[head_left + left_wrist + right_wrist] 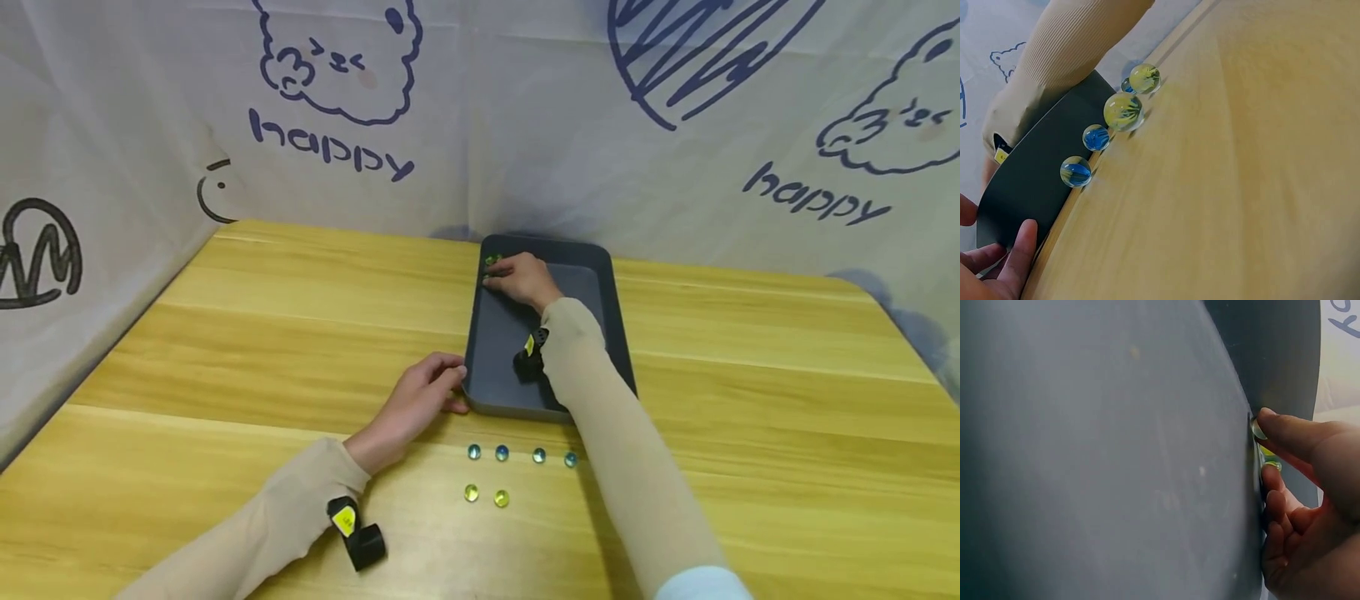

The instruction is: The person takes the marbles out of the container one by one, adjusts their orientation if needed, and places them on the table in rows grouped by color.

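My right hand [525, 279] reaches into a dark grey tray [592, 333] at its far left corner. Its fingertips are curled around a clear greenish marble [1258, 429], right beside the inner wall. Another yellow-green marble [1272, 465] shows between its fingers, and green marbles [492, 260] lie in that corner just beyond them. My left hand [420, 400] touches the tray's near left corner from outside, its fingers [1024, 247] laid along the outer wall. On the wood before the tray stand several blue marbles [502, 452] in a row and two yellow marbles [471, 492].
The wooden table [750, 375] runs back to a white cloth [525, 125] with blue drawings, close behind the tray. My right forearm [637, 450] crosses over the tray's near right side, close to the blue row. Black cameras [366, 546] hang from both sleeves.
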A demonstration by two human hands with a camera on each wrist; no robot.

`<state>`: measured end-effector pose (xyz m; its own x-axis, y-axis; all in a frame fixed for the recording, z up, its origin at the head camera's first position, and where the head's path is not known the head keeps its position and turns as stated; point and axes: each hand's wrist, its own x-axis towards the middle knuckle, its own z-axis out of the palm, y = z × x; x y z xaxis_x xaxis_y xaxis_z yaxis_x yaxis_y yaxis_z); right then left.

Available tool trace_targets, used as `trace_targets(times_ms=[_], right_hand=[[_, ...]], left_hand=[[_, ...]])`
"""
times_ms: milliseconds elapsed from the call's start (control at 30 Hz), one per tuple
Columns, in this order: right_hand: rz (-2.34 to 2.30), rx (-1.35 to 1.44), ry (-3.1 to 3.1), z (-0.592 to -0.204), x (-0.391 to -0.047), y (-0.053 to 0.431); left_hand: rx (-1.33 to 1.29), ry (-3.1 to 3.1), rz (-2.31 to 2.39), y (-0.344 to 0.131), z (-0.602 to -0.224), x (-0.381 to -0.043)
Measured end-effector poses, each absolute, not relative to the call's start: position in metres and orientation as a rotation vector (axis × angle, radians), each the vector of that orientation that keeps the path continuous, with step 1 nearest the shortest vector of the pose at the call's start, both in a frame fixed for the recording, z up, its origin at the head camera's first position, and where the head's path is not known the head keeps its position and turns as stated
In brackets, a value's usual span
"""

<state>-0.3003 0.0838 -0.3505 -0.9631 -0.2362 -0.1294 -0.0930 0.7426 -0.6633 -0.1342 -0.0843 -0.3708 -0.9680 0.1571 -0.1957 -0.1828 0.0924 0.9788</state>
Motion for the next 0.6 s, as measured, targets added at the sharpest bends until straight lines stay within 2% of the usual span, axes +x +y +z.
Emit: trace_targets(times_ms=[600], right_hand=[[-1.233,-0.166,2.662,-0.3559,-0.3007,0.0875]], left_hand=[[-0.028,2.128,1.964,-0.0831,-0.3731,-0.1342]])
